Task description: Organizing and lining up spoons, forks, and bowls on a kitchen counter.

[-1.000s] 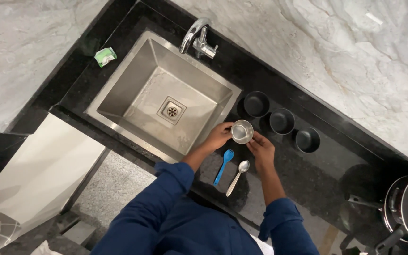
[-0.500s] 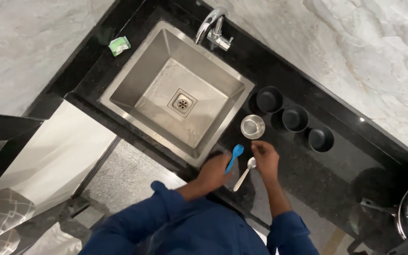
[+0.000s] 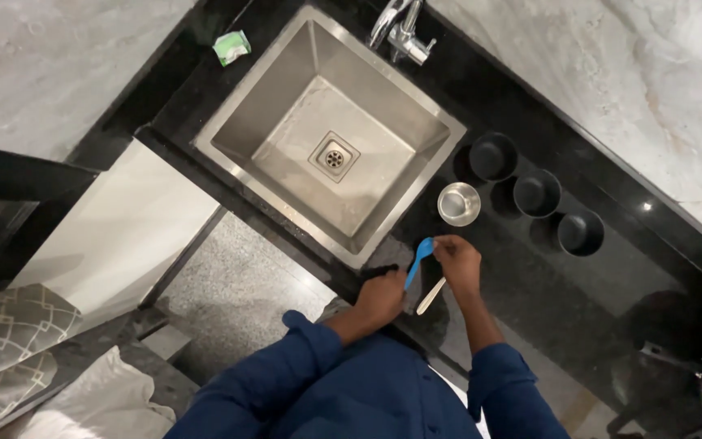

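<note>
**A:** What does the head view show, seen from above?

**B:** A person in a blue shirt stands at a black counter (image 3: pixel 530 268) beside a steel sink (image 3: pixel 331 134). The right hand (image 3: pixel 458 262) has its grip closed on the handle of a blue spoon (image 3: pixel 418 260). The left hand (image 3: pixel 381 297) rests on the counter edge just beside it; I cannot tell whether its grip is open or closed.

**A:** How does the spoon lie?

**B:** Its long axis runs on a slant: the bowl points up and away toward the sink corner, and the handle end comes down toward the person, between the two hands. A pale spoon (image 3: pixel 431 296) lies on the counter just under the right hand, on nearly the same slant.

**A:** What is near?

**B:** A small steel cup (image 3: pixel 458 203) stands just beyond the blue spoon's bowl, nearer the right hand. Three black bowls (image 3: pixel 537 193) sit in a row farther right, well apart from both hands.
</note>
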